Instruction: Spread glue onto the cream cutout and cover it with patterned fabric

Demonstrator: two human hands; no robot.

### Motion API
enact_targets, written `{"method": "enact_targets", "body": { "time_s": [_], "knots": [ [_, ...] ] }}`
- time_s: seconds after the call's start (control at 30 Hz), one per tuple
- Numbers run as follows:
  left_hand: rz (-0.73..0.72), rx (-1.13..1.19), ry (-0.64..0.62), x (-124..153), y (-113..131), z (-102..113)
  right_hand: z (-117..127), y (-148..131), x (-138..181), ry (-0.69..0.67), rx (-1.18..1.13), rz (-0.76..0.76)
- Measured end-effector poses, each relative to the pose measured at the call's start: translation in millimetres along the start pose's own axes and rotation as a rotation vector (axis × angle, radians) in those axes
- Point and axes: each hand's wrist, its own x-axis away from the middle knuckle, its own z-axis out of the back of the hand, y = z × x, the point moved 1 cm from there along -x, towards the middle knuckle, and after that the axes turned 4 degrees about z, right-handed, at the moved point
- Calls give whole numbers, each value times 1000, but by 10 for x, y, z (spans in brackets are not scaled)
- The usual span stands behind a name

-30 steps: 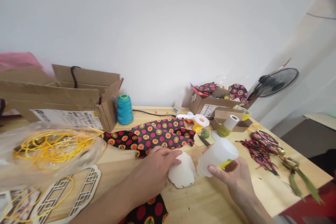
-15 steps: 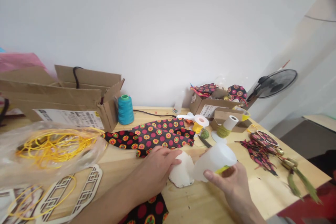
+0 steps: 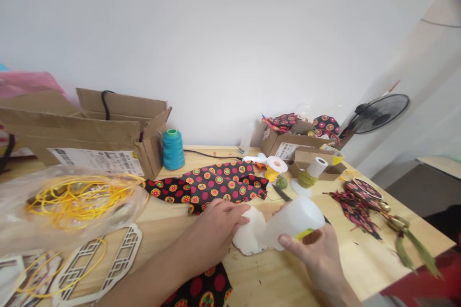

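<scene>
My left hand [image 3: 221, 228] rests over the left edge of a flat white scalloped piece [image 3: 249, 240], fingers together and pressed on it; the fingertips are partly hidden. In my right hand [image 3: 322, 254] is a white plastic bottle [image 3: 295, 218] with a bit of yellow label. The bottle lies tilted, base to the upper right, its other end against or just over the right side of the white piece. Whether anything comes out of it I cannot tell. Behind my left hand lies dark flowered fabric [image 3: 219, 182], and more flowered fabric [image 3: 205, 288] is under my left forearm.
A cardboard box [image 3: 104, 129] and a teal thread cone [image 3: 173, 149] stand at the back left. Nearer are bagged yellow cord [image 3: 79, 199] and fretwork frames [image 3: 120, 261]. Spools [image 3: 276, 165], a fabric-filled box [image 3: 284, 144], tassels [image 3: 414, 244] and a fan [image 3: 382, 114] are to the right.
Both hands keep almost the same place. The bottle's lower end sits slightly further left over the white piece, and the whole view has shifted a little.
</scene>
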Motion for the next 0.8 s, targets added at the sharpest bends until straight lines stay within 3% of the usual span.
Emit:
{"method": "enact_targets", "body": {
  "time_s": [0.23, 0.43, 0.8],
  "knots": [
    [12, -15, 5, 6, 3, 14, -149, -44, 63, 12, -124, -49],
    [-51, -42, 11, 0, 9, 1, -154, -29, 71, 14, -46, -49],
    [4, 7, 14, -24, -66, -17, -208, -10, 59, -24, -146, -40]
  ]
}}
